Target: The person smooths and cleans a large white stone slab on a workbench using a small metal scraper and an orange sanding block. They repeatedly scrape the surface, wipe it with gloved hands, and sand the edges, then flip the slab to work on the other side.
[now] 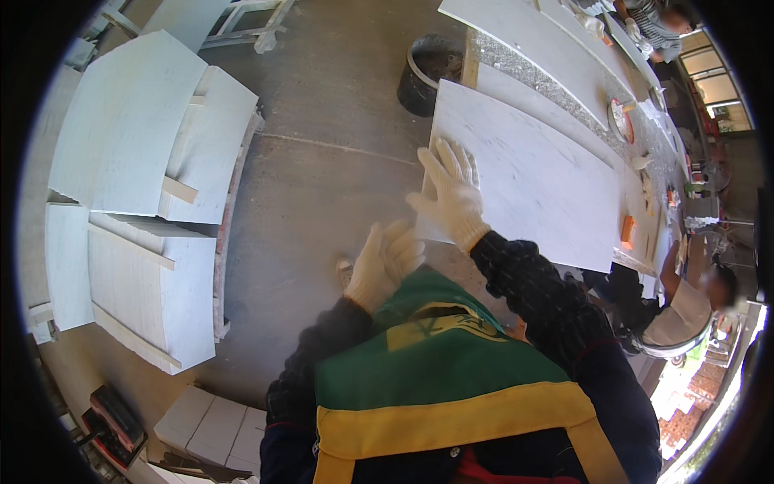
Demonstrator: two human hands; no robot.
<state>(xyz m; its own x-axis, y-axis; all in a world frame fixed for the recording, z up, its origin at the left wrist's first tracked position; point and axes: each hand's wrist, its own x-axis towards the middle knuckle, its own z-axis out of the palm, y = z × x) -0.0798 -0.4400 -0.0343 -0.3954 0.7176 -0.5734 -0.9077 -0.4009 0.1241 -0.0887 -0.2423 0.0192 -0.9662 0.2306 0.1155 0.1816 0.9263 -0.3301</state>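
My right hand (453, 192), in a cream knitted glove, lies over the left edge of a white marble slab (524, 173) with faint grey veins. Its fingers are spread and grip nothing. My left hand (382, 264), gloved the same way, is just left of the slab's near corner, over the floor. Its fingers are loosely curved and apart from the thumb, and nothing shows in them. Whether its fingertips touch the slab's edge I cannot tell. Below both hands is my green and yellow apron (451, 403).
Stacked pale slabs (129, 129) with wooden spacers stand on the left. A black bucket (419, 77) sits beyond the marble slab. An orange block (627, 231) lies on the worktable at right. One person (681, 319) is at the right, another (657, 28) at the far right.
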